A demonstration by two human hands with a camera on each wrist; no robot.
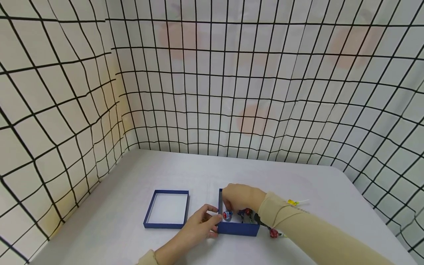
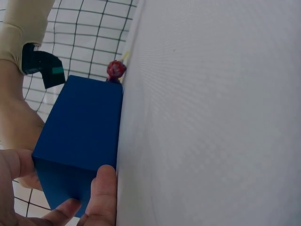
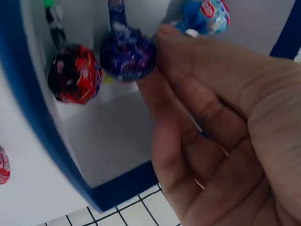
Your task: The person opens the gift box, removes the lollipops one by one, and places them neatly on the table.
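The left hand (image 1: pixel 200 222) rests with spread fingers against a blue, rectangular, cardboard-looking box (image 1: pixel 238 229); inside, the right hand (image 1: pixel 243 197) bends beside a purple-wrapped ball lollipop (image 3: pixel 128 56), whether pinching it I cannot tell. A catching finger could displace the neighbouring black-and-red-wrapped lollipop (image 3: pixel 75 73); uneven pressure could slide the box. Wrapper lettering is unreadably blurred.

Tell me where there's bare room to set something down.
The white table is bare behind the shallow blue tray and the blue box, up to the black grid, and left of the tray. The tray is bare inside. Crowded: inside the box, with lollipops and the right hand; right of it, with more lollipops and the sleeve.
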